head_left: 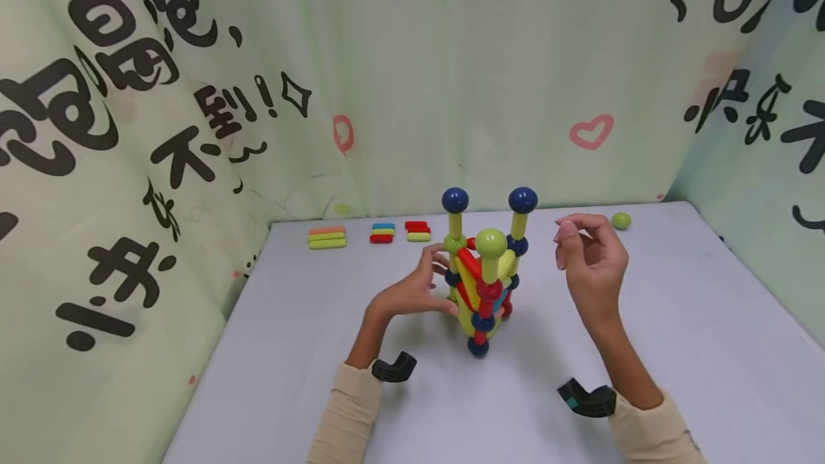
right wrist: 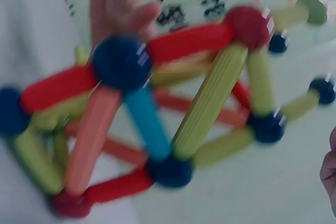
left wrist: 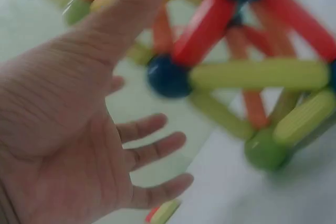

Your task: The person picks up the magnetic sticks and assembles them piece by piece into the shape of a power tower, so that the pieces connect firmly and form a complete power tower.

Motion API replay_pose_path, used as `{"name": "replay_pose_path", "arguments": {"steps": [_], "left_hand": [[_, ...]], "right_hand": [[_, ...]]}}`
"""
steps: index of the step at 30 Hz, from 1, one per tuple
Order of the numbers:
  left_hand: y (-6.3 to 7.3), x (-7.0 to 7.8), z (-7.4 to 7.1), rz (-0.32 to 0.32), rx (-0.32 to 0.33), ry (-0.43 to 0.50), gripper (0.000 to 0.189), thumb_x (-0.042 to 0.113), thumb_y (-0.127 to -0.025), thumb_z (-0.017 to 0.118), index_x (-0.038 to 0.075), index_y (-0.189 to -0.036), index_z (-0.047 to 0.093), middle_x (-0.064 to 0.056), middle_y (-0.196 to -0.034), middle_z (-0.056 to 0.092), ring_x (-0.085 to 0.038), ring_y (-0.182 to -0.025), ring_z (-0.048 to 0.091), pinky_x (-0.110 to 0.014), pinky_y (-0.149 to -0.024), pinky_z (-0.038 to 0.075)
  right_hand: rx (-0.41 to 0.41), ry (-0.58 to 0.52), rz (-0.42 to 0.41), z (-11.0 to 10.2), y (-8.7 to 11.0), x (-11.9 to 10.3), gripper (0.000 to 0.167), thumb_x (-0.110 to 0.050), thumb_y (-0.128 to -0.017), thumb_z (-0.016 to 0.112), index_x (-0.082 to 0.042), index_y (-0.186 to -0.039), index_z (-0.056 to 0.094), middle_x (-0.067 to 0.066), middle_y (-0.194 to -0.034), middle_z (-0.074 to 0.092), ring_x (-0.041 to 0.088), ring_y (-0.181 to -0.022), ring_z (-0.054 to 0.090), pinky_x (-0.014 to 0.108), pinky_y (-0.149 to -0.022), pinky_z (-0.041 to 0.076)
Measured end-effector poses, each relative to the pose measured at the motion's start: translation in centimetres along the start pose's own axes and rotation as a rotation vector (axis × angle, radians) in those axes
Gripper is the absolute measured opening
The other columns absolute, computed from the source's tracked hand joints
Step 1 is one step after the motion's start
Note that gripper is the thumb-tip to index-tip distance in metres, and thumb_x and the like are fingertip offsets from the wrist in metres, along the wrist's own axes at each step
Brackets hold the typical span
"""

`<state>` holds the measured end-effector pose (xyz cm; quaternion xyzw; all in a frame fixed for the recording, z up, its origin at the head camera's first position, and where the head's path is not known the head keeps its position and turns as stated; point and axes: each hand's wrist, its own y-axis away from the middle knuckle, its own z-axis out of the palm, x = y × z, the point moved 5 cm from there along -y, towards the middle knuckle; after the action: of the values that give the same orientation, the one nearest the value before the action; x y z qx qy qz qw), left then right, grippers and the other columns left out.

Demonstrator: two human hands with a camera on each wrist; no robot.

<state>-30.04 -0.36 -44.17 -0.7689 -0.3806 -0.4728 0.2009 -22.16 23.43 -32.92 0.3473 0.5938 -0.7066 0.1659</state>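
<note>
A tower of magnetic rods and balls (head_left: 473, 285) stands upright on the table, its rods red, yellow, green, orange and blue. Two navy balls and a green ball (head_left: 491, 243) cap its top rods. Beside its left side is my left hand (head_left: 415, 292), fingers spread and thumb extended close to the rods; whether it touches them is unclear. My right hand (head_left: 594, 263) is raised apart from the tower on the right, fingers loosely bent, with nothing visible in it. The right wrist view shows the tower's lattice (right wrist: 210, 98) up close.
Along the back lie small groups of spare rods: orange and green rods (head_left: 326, 238), a blue, green and red set (head_left: 382, 233), and red and green rods (head_left: 417, 231). A loose green ball (head_left: 621, 220) sits at the back right. Printed curtains border the table (head_left: 271, 392).
</note>
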Motion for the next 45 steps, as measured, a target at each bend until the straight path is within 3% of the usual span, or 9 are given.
{"name": "replay_pose_path", "arguments": {"steps": [6, 10, 15, 22, 27, 33, 36, 41, 45], "left_hand": [[1.9, -5.8, -6.1, -0.247, 0.288, -0.176, 0.045, 0.033, -0.091, 0.069, 0.009, -0.126, 0.054, -0.017, -0.123, 0.059, -0.027, -0.113, 0.056, -0.044, -0.094, 0.051], [3.9, -10.2, -10.1, -0.398, 0.569, -0.26, 0.029, 0.022, -0.095, 0.062, 0.003, -0.118, 0.06, -0.022, -0.115, 0.058, -0.034, -0.107, 0.056, -0.046, -0.088, 0.049], [6.1, -13.4, -13.5, -0.447, 0.805, -0.344, 0.037, 0.013, -0.098, 0.054, 0.005, -0.134, 0.052, -0.03, -0.123, 0.044, -0.043, -0.106, 0.055, -0.052, -0.085, 0.047], [5.8, -13.7, -15.2, -0.448, 0.808, -0.553, 0.041, 0.012, -0.099, 0.054, 0.01, -0.14, 0.05, -0.039, -0.13, 0.037, -0.046, -0.084, 0.063, -0.054, -0.067, 0.053], [5.3, -13.6, -15.4, -0.453, 0.837, -0.579, 0.031, 0.009, -0.096, 0.06, 0.006, -0.127, 0.059, -0.035, -0.136, 0.032, -0.047, -0.098, 0.057, -0.055, -0.073, 0.051], [4.9, -12.4, -14.6, -0.461, 0.798, -0.681, 0.024, 0.013, -0.092, 0.067, 0.0, -0.112, 0.065, -0.027, -0.121, 0.048, -0.042, -0.107, 0.051, -0.051, -0.076, 0.052], [4.1, -10.7, -13.7, -0.379, 0.784, -0.554, 0.026, 0.015, -0.092, 0.067, -0.001, -0.112, 0.066, -0.022, -0.111, 0.059, -0.039, -0.104, 0.055, -0.047, -0.076, 0.053], [1.3, -5.4, -11.5, -0.066, 0.663, -0.004, 0.029, 0.02, -0.094, 0.065, -0.001, -0.115, 0.065, -0.016, -0.104, 0.065, -0.027, -0.093, 0.059, -0.029, -0.074, 0.049], [-0.7, -0.2, -9.8, 0.044, 0.53, 0.339, 0.033, 0.026, -0.096, 0.064, 0.004, -0.12, 0.062, -0.009, -0.106, 0.064, -0.019, -0.093, 0.058, -0.024, -0.077, 0.049]], "right_hand": [[-0.126, 0.246, 0.4, -1.7, 2.2, 6.8, 0.034, -0.027, -0.099, 0.058, -0.005, -0.125, 0.058, 0.002, -0.104, 0.063, 0.009, -0.086, 0.058, 0.012, -0.064, 0.049], [-0.387, 0.335, 0.579, -1.7, 4.2, 10.3, 0.048, -0.03, -0.099, 0.057, -0.007, -0.14, 0.046, 0.018, -0.132, 0.056, 0.027, -0.116, 0.057, 0.016, -0.076, 0.053], [-0.708, 0.306, 0.687, -0.6, 6.3, 12.9, 0.057, -0.014, -0.098, 0.056, -0.004, -0.149, 0.032, 0.028, -0.148, 0.039, 0.048, -0.133, 0.042, 0.046, -0.095, 0.053], [-0.881, 0.257, 0.622, 0.6, 7.6, 14.0, 0.055, -0.005, -0.093, 0.057, 0.0, -0.145, 0.039, 0.025, -0.138, 0.052, 0.047, -0.128, 0.047, 0.061, -0.099, 0.044], [-1.007, 0.22, 0.607, 1.0, 8.1, 14.5, 0.044, -0.006, -0.094, 0.058, 0.006, -0.136, 0.047, 0.025, -0.129, 0.058, 0.046, -0.123, 0.051, 0.057, -0.099, 0.047], [-1.079, 0.213, 0.612, 1.1, 8.7, 14.7, 0.043, -0.014, -0.093, 0.064, 0.004, -0.13, 0.052, 0.02, -0.124, 0.061, 0.038, -0.117, 0.055, 0.045, -0.093, 0.054], [-1.081, 0.22, 0.616, 1.1, 8.8, 14.5, 0.047, -0.018, -0.091, 0.068, 0.003, -0.13, 0.053, 0.018, -0.121, 0.062, 0.033, -0.112, 0.057, 0.039, -0.09, 0.055], [-1.08, 0.237, 0.599, 1.1, 8.8, 14.3, 0.05, -0.021, -0.09, 0.071, 0.003, -0.129, 0.052, 0.016, -0.117, 0.063, 0.028, -0.108, 0.058, 0.032, -0.088, 0.055], [-1.069, 0.222, 0.598, 1.5, 9.0, 14.2, 0.049, -0.021, -0.09, 0.07, 0.003, -0.129, 0.052, 0.016, -0.117, 0.063, 0.026, -0.106, 0.059, 0.031, -0.087, 0.055]]}}
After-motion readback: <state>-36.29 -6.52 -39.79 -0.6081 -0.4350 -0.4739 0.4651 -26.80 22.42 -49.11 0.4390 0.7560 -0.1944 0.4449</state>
